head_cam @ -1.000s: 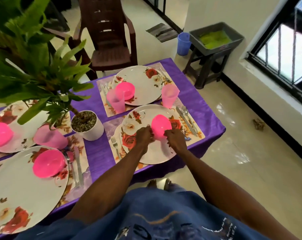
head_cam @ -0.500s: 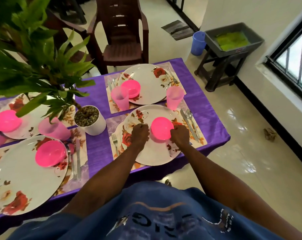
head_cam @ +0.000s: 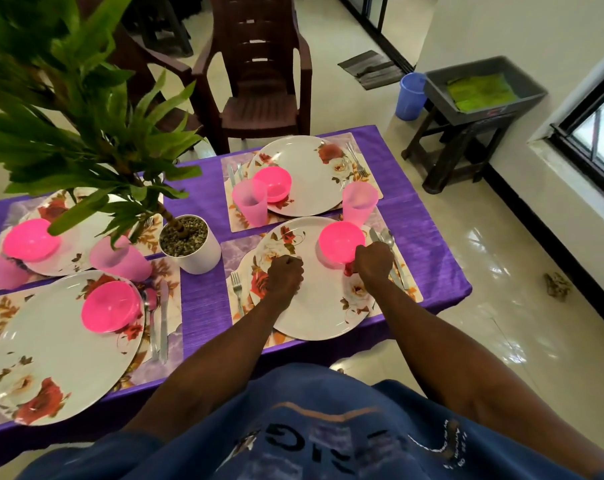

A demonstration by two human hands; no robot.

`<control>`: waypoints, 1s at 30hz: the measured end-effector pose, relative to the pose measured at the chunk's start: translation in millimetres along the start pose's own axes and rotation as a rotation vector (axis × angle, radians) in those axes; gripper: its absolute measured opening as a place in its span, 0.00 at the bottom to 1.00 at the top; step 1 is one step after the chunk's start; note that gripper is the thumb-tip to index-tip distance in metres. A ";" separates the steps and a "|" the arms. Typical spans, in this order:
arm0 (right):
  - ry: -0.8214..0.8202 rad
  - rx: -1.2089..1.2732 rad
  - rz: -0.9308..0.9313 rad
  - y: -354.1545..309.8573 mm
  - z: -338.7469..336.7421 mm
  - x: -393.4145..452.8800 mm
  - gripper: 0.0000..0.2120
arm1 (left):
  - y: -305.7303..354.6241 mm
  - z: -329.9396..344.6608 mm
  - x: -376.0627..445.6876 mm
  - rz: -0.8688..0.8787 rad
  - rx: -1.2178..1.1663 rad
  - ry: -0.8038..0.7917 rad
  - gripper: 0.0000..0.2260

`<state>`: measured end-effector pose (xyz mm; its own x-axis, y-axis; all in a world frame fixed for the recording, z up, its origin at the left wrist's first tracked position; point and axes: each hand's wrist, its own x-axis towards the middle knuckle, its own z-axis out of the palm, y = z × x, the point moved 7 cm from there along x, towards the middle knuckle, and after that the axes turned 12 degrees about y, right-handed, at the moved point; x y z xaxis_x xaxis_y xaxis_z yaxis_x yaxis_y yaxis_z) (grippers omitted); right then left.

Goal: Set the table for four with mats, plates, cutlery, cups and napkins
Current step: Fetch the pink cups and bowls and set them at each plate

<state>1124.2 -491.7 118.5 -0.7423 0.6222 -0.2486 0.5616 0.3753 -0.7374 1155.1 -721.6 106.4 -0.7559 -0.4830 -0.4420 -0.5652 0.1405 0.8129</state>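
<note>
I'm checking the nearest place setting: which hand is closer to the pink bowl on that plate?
Right. The right hand touches the pink bowl at its near rim; the left hand rests curled on the plate, apart from it.

Four floral mats on the purple surface, each bearing a white rose-patterned plate. Nearest right plate: upright pink bowl at its far edge; fork left, knife and spoon right; pink cup beyond.
</note>
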 end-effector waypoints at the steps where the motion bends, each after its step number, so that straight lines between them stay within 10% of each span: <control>1: 0.009 -0.012 0.005 -1.6 -1.2 0.0 0.11 | 0.3 -0.6 0.0 0.000 0.005 0.002 0.09; 20: -0.035 0.127 0.065 -1.3 0.0 -15.9 0.12 | 2.8 -3.6 4.4 0.054 0.018 0.015 0.08; 30: 0.110 0.061 -0.062 8.9 -55.2 -14.4 0.08 | 63.0 53.1 -54.1 0.686 0.168 -0.015 0.12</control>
<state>1160.0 -459.4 150.1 -0.7285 0.6720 -0.1334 0.4902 0.3752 -0.7867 1142.8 -640.7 161.4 -0.9635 -0.2260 0.1435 -0.0018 0.5415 0.8407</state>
